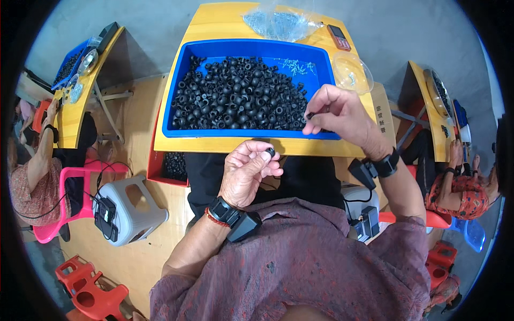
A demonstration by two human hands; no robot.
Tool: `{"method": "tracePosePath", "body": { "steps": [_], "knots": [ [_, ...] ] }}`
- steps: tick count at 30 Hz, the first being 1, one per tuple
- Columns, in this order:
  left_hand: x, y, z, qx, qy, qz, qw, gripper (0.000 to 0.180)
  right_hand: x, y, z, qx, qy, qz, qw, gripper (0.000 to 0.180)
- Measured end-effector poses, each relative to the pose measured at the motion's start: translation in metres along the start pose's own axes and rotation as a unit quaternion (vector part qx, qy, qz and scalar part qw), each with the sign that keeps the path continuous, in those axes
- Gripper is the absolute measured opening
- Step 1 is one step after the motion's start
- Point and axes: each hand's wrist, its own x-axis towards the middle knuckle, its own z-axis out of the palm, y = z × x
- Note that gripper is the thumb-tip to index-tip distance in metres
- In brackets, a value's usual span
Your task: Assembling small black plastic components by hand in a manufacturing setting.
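My left hand (pixel 247 172) pinches one small black rubber ring (pixel 271 152) between thumb and fingertips, just in front of the yellow table's near edge (pixel 214 145). My right hand (pixel 338 113) hovers over the near right corner of the blue tray (pixel 182 64) and grips a tiny dark piece (pixel 309 115) at its fingertips. The tray is heaped with several black rubber rings (pixel 235 99). Both wrists wear black bands with small devices.
A clear bag of small metal parts (pixel 279 22), a red handset (pixel 339 37) and a clear bowl (pixel 352 73) lie at the table's far and right side. A red bin (pixel 170 167) with black parts sits below. People work at yellow tables on both sides. Stools stand lower left.
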Motion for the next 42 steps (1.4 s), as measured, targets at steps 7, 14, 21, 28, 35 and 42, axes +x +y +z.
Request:
{"method": "tracePosePath", "body": {
  "steps": [7, 14, 21, 28, 35, 42],
  "knots": [
    [-0.002, 0.0, 0.004, -0.002, -0.024, -0.008, 1.0, 0.015, -0.022, 0.017, 0.05, 0.143, -0.025, -0.027, 0.989, 0.011],
    [-0.003, -0.001, 0.004, -0.011, -0.047, -0.008, 0.999, 0.015, -0.026, 0.026, 0.063, 0.001, 0.011, -0.103, 0.995, 0.013],
    [-0.003, 0.0, 0.006, 0.004, -0.038, -0.007, 0.999, 0.015, -0.03, 0.018, 0.058, -0.105, 0.013, -0.105, 0.989, 0.014],
    [-0.003, -0.001, 0.005, 0.0, -0.046, 0.004, 0.999, 0.015, -0.024, 0.018, 0.066, -0.172, 0.043, -0.191, 0.965, 0.008],
    [-0.004, -0.001, 0.008, -0.014, -0.041, -0.005, 0.999, 0.016, -0.026, 0.018, 0.067, -0.167, 0.052, -0.189, 0.966, 0.01],
    [-0.004, 0.0, 0.008, -0.012, -0.038, -0.007, 0.999, 0.016, -0.026, 0.019, 0.069, -0.154, 0.053, -0.193, 0.968, 0.012]
  ]
}}
